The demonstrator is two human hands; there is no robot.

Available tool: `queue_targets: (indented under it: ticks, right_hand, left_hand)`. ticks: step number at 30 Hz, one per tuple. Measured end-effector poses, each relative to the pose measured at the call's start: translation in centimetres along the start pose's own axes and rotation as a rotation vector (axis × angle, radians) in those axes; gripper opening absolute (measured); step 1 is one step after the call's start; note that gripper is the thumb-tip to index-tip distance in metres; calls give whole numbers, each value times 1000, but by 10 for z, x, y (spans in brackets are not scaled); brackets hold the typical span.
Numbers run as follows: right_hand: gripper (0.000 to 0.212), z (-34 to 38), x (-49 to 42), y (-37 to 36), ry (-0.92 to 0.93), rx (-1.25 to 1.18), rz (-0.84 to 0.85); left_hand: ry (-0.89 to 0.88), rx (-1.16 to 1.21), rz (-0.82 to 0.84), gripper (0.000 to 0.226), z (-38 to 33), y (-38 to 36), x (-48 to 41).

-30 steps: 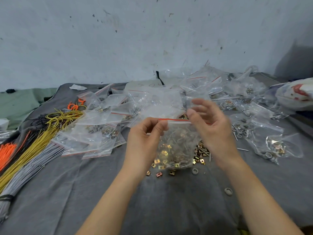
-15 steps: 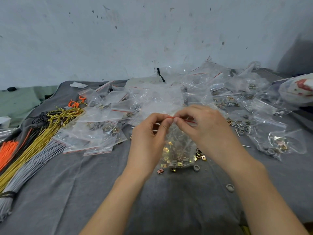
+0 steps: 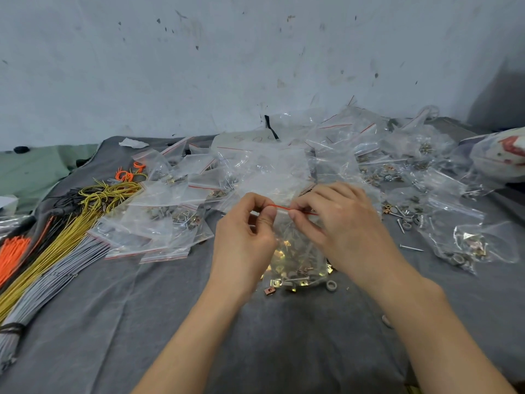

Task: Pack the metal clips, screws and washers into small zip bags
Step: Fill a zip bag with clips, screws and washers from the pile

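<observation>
A small clear zip bag (image 3: 295,251) with a red seal strip hangs between my hands over the grey cloth (image 3: 113,322). Brass clips and screws show through its lower half. My left hand (image 3: 244,240) pinches the red strip at its left end. My right hand (image 3: 341,226) pinches the same strip just to the right, thumb and forefinger close to the left hand's. Loose brass clips (image 3: 272,285) and a grey washer (image 3: 331,285) lie on the cloth under the bag.
Filled zip bags (image 3: 159,223) lie in a heap left of my hands, and more bags (image 3: 397,166) pile up behind and right. Yellow, grey and orange cable bundles (image 3: 56,245) stretch along the left. Loose screws and washers (image 3: 406,220) lie at the right. A wall stands behind.
My hands came together: a second ago they held the bag's top wide apart, now both pinch the red strip close together. The bag has dropped slightly lower.
</observation>
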State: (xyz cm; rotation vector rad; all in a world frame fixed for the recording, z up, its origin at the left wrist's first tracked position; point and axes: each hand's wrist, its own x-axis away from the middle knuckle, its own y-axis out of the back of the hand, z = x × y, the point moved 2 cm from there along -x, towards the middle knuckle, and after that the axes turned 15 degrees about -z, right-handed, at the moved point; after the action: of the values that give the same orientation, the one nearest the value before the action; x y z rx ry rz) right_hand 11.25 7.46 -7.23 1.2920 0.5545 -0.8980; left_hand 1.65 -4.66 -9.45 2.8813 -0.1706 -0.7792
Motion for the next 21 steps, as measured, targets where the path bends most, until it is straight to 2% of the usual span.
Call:
queue_targets:
  ticks: [6, 11, 15, 21]
  right_hand:
    - [12, -5, 3, 5, 21, -7, -75]
    - [13, -1, 3, 2, 13, -40, -72]
    - [14, -4, 2, 2, -62, -133, -42]
    - [18, -8, 3, 6, -80, -124, -19]
  left_hand:
    - [21, 40, -6, 23, -2, -1, 0]
    - [-69, 15, 24, 14, -6, -7, 5]
    - [-75, -7, 28, 9, -4, -6, 5]
    - [-68, -42, -13, 9, -1, -1, 1]
